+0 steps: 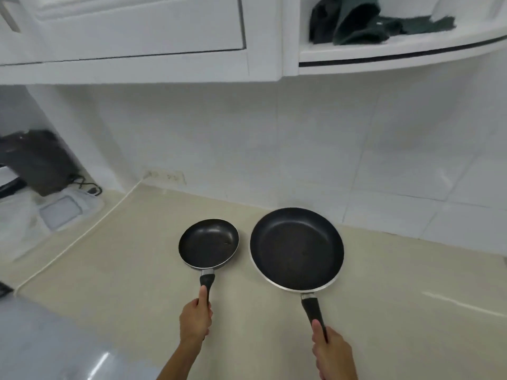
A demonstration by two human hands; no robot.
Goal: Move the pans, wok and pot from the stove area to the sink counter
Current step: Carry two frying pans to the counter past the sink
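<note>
Two black non-stick frying pans are over the beige counter [123,270], side by side. The small pan [209,244] is on the left; my left hand [195,319] grips its black handle with the thumb along the top. The large pan [296,248] is on the right; my right hand [330,352] holds the end of its black handle. Both pans are level with their bowls pointing away from me toward the tiled wall. Whether they rest on the counter or hover just above it, I cannot tell. No wok or pot is in view.
A white tiled wall [301,149] backs the counter. White cupboards [131,31] hang overhead, with a dark green cloth [365,20] on an open shelf. At the far left stand a dark appliance [38,160] with a cord and a clear lidded container [63,212]. A shiny grey surface [55,338] lies at the lower left.
</note>
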